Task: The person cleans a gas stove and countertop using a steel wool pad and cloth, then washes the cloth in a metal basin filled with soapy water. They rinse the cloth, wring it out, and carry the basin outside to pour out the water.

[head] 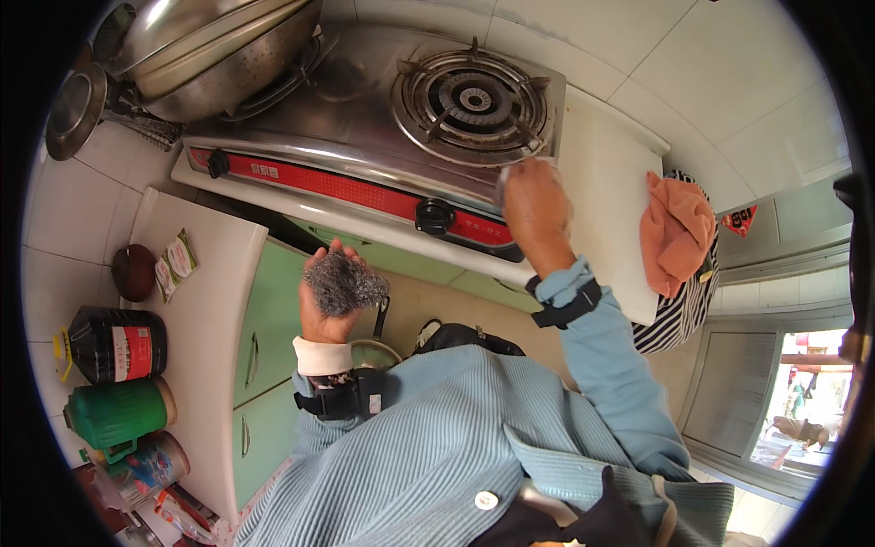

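Observation:
A tangled grey steel wool scourer [344, 282] rests in the upturned palm of my left hand [329, 326], held out in front of the stove. My right hand [538, 205] is closed over something pale, perhaps a cloth; most of it is hidden under my fingers. It presses at the front right corner of the steel gas stove [362, 123], just below the right burner [474, 100]. A pan support with several prongs sits around that burner. Along the stove's front runs a red panel with a right black knob [435, 217] and a left black knob [218, 163].
A large wok [219, 82] with steel and pale basins stacked in it covers the left burner. An orange cloth [677, 229] lies at the counter's right end. On the left counter stand a dark bottle [102, 345] and a green jug [119, 412]. A pan [376, 352] is below.

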A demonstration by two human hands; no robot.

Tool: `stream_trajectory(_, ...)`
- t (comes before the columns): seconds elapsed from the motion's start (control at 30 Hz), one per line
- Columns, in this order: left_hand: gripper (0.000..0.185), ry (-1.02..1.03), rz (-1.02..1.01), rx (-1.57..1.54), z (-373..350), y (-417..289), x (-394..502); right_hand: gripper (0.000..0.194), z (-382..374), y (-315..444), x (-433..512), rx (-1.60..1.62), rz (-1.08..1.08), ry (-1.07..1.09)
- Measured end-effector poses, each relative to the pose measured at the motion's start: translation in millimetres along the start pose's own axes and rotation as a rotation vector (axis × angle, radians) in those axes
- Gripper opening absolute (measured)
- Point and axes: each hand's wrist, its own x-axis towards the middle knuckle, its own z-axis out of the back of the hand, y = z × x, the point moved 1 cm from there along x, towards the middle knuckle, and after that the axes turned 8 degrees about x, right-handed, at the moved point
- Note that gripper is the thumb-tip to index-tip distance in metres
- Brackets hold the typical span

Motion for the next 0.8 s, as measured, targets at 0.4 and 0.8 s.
stream_trajectory(0.4,0.051,0.284,0.157,0.687,-57.1,53.1,-3.4,0.036,68.1,53.9,-12.9,1.506,0.311,0.304)
stream_trajectory(0.8,0.027,0.145,-0.267,0.540,-88.4,78.9,0.9,0.051,81.3,69.8,-71.3,1.093,0.074,-0.095)
